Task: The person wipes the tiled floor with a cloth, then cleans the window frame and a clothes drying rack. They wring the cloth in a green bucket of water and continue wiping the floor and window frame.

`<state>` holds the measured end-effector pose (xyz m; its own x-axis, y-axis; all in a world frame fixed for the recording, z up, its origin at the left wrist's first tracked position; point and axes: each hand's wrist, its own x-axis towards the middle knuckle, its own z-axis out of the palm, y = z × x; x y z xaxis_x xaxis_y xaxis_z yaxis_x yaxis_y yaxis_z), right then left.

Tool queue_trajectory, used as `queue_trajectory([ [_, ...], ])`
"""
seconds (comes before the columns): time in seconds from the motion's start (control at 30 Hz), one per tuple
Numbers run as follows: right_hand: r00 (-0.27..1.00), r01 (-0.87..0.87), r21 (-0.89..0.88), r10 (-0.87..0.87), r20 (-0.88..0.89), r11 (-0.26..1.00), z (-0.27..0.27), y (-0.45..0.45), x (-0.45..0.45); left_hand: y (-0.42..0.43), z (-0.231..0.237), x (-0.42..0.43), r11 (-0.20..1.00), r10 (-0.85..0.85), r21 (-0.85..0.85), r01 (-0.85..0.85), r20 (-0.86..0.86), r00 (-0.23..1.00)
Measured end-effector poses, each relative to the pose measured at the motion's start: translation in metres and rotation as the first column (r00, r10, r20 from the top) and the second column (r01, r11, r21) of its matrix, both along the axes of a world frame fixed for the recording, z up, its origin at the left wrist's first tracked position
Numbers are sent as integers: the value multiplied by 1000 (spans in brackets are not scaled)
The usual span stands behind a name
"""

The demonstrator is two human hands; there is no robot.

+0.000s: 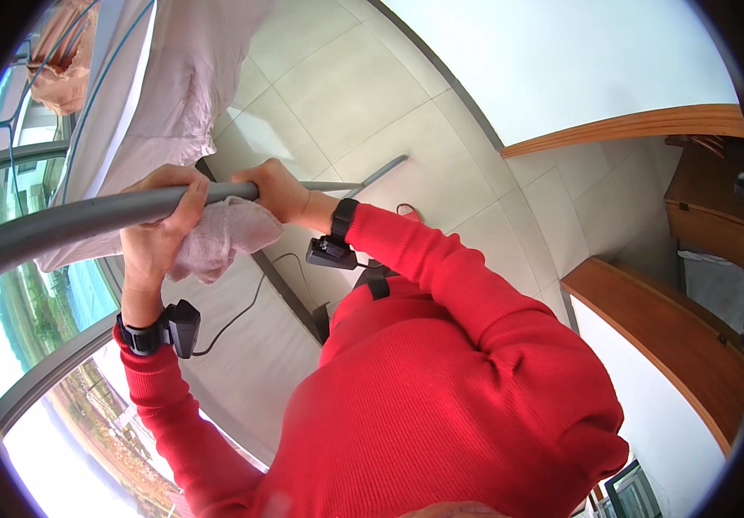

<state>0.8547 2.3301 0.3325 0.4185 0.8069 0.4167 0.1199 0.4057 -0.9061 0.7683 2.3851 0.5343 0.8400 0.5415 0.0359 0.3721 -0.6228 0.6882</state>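
Note:
A long grey pole runs from the left rim of the view, thick and close, towards the floor, where a narrow grey crosspiece shows at its far end. My left hand is wrapped around it, thumb on top. Farther along, my right hand grips the same pole. A pale pinkish cloth hangs bunched below the pole between both hands. Whether fingers pinch the cloth or it is draped there, I cannot tell. Each wrist wears a black strap with a small black device.
To the left are windows and a pale pink sheet beside thin blue cords. A black cable hangs from my left wrist device. Beige tiles cover the floor; a red shoe shows there. Wooden furniture stands right.

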Motion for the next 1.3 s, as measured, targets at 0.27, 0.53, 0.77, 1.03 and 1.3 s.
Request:
queue_trajectory([
  [0.27,999,33,-26,-32,33,999,2,0,-5,4,-3,-7,998,-38,-53,37,-19,999],
  [0.53,1000,-15,-150,14,-4,989,-10,7,-10,12,-17,-15,986,12,-164,-10,14,1000],
  [0.77,997,-71,-141,65,-48,987,-54,22,-7,37,-44,-23,975,-180,131,180,-10,984],
  [1.03,971,227,-246,-237,-12,942,-154,52,-42,161,-126,-147,935,-353,-5,355,-109,929],
  [1.3,701,691,-332,-707,92,642,-222,65,-81,329,-195,-284,772,-305,-549,320,121,944],
])
